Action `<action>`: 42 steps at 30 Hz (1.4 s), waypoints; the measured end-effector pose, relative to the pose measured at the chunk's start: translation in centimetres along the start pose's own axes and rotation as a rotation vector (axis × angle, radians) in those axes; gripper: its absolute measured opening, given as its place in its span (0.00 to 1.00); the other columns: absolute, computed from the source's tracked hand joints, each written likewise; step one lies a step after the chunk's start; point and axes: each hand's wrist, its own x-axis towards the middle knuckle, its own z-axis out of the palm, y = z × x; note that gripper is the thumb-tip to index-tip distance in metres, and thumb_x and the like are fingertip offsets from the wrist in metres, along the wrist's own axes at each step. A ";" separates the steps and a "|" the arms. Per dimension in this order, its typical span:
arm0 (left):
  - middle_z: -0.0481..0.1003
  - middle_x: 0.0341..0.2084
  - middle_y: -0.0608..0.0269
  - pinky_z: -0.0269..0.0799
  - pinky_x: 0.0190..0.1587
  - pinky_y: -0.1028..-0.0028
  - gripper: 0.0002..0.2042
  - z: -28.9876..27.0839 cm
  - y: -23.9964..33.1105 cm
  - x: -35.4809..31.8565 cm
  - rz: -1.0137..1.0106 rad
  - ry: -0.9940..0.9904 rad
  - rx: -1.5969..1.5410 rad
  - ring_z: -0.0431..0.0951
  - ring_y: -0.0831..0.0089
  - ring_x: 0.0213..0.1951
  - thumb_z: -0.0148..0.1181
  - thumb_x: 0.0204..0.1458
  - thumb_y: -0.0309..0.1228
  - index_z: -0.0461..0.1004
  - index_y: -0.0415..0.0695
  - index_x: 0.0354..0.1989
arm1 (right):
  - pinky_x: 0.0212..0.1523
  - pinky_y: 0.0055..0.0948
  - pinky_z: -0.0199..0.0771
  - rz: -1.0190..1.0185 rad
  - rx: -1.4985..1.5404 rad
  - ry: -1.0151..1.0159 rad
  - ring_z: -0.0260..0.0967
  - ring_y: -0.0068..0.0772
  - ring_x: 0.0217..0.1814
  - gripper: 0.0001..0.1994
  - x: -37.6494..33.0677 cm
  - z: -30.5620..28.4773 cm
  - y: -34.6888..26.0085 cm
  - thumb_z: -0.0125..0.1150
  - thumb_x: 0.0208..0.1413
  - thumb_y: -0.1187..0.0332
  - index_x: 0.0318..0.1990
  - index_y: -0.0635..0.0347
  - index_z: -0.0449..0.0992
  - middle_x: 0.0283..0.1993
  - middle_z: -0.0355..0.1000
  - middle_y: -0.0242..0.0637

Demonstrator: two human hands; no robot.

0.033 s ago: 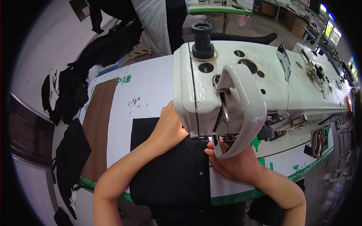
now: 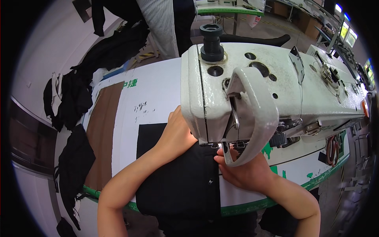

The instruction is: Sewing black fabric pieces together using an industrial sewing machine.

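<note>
A black cloth piece (image 2: 173, 181) lies flat under the head of a white sewing machine (image 2: 244, 94) and hangs over the table's front edge. My left hand (image 2: 178, 132) rests on the cloth left of the needle area; most of its fingers are hidden behind the machine head, so their pose is unclear. On the other side, my right hand (image 2: 246, 172) has its fingertips closed at the cloth's right edge, close to the presser foot. A curved white guard (image 2: 260, 114) covers part of that hand. Near the cloth's right side is a small pale mark (image 2: 210, 182).
A brown strip (image 2: 103, 138) lies along the left of the white tabletop (image 2: 152, 91). Black garments (image 2: 75, 94) are heaped beyond the left edge. A person in a striped garment (image 2: 158, 23) stands behind the table. Brownish-red loops (image 2: 333, 152) lie at the right.
</note>
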 end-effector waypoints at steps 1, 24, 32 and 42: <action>0.76 0.46 0.52 0.66 0.51 0.56 0.18 0.0 0.0 0.1 0.001 -0.001 0.000 0.72 0.50 0.52 0.67 0.47 0.31 0.76 0.41 0.48 | 0.35 0.34 0.75 0.001 0.000 0.001 0.73 0.35 0.43 0.11 0.0 0.0 0.0 0.68 0.51 0.68 0.43 0.57 0.79 0.44 0.74 0.34; 0.80 0.35 0.48 0.73 0.43 0.54 0.12 2.5 -2.7 0.4 0.128 0.099 -0.089 0.78 0.44 0.41 0.65 0.46 0.31 0.78 0.37 0.36 | 0.45 0.40 0.76 0.083 -0.050 -0.032 0.71 0.43 0.50 0.17 -0.1 0.3 -0.4 0.66 0.54 0.64 0.51 0.55 0.76 0.45 0.71 0.39; 0.80 0.34 0.48 0.71 0.43 0.54 0.13 2.5 -2.7 0.3 0.116 0.098 -0.087 0.77 0.44 0.41 0.66 0.47 0.32 0.78 0.38 0.37 | 0.44 0.38 0.75 0.069 -0.053 -0.044 0.70 0.41 0.47 0.16 0.2 0.0 -0.4 0.66 0.53 0.64 0.49 0.55 0.77 0.42 0.70 0.37; 0.78 0.39 0.45 0.69 0.45 0.52 0.16 2.4 -2.3 0.2 0.026 0.089 -0.112 0.75 0.43 0.43 0.65 0.48 0.36 0.78 0.39 0.41 | 0.45 0.39 0.75 0.103 -0.011 -0.071 0.70 0.39 0.46 0.16 0.1 0.3 -0.1 0.67 0.50 0.65 0.47 0.52 0.76 0.45 0.68 0.35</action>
